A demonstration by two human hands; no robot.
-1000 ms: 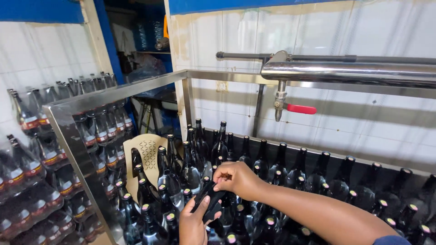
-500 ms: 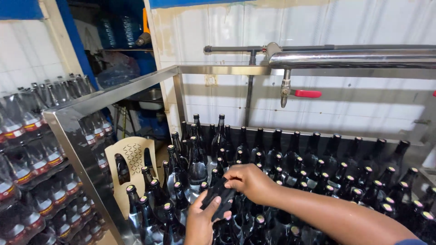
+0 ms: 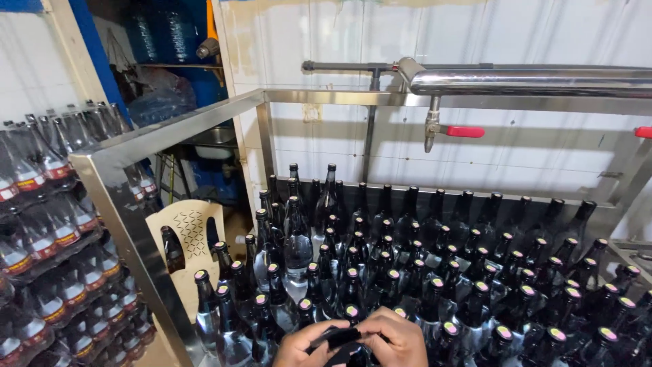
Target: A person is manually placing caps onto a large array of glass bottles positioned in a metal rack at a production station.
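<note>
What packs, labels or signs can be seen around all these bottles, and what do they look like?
Shrink-wrapped bottle packs: stacked at far left, clear film over dark bottles.
Bottle labels: on those packed bottles, red and white bands, too small to read.
Bottle caps: on the upright dark bottles in the steel frame, round with pale pinkish tops.
Signs or screens: none visible.

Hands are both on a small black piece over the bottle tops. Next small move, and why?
Probably lower and press the small black piece onto the bottle neck directly beneath. Both the left hand and right hand pinch it just above the packed dark glass bottles, whose tops mostly show light round caps. What the piece is cannot be told, so this is a guess.
</note>
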